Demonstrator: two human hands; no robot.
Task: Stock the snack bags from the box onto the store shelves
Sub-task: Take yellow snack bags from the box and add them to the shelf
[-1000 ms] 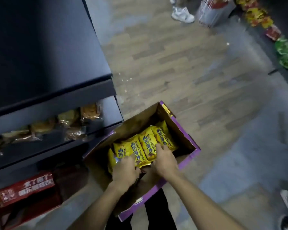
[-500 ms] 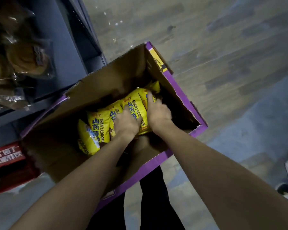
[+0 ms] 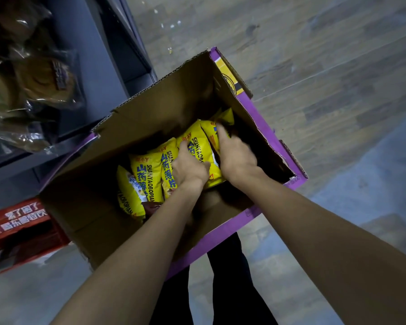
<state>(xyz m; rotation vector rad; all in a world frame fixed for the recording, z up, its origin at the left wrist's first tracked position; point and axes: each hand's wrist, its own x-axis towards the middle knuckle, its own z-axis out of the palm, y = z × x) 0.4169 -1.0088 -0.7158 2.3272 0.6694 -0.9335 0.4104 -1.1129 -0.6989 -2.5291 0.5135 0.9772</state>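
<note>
- While the yellow snack bags (image 3: 148, 177) all lie in the box (image 3: 150, 113), none shows on the shelves (image 3: 99, 43) yet.
- The left hand (image 3: 190, 167) grips one bag; the right hand (image 3: 237, 158) touches another, its grip unclear.

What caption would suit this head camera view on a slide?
Left hand and right hand gather yellow snack bags inside an open purple cardboard box beside grey shelves.
</note>
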